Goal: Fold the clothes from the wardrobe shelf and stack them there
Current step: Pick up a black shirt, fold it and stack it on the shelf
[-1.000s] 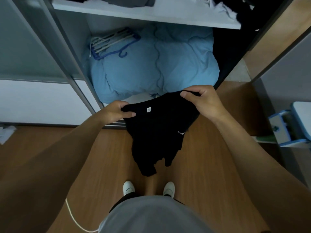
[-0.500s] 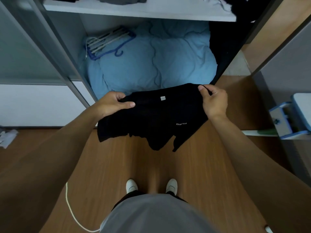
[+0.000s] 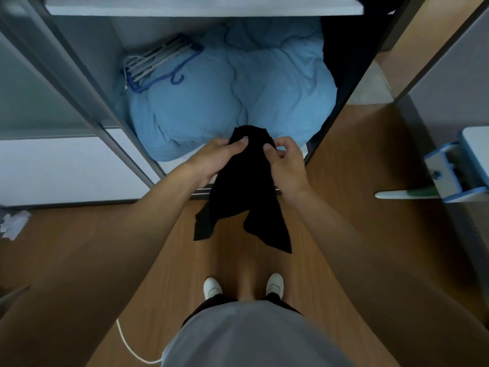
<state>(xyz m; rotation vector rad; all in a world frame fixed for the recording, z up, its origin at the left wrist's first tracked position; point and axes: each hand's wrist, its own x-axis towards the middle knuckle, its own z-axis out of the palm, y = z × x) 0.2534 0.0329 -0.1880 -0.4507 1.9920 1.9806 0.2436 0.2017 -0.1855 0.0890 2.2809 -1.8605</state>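
Head view: the hands have swept together! The black shirt (image 3: 246,197), stretched wide between them a moment ago, now hangs doubled in a narrow strip, so the first lengthwise fold looks made. The left hand (image 3: 217,157) pinches the top edge, thumb on the cloth. The right hand (image 3: 284,160) pinches just beside it, probably with thumb and forefinger; its curled fingers are hard to read. The shirt dangles over the floor in front of the blue duvet (image 3: 232,96), not yet on the wardrobe shelf (image 3: 203,7).

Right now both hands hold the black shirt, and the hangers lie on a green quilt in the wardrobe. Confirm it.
Wrong colour: the head view shows a light blue quilt, not green. The left hand and right hand hold the black shirt; the hangers lie on the quilt.
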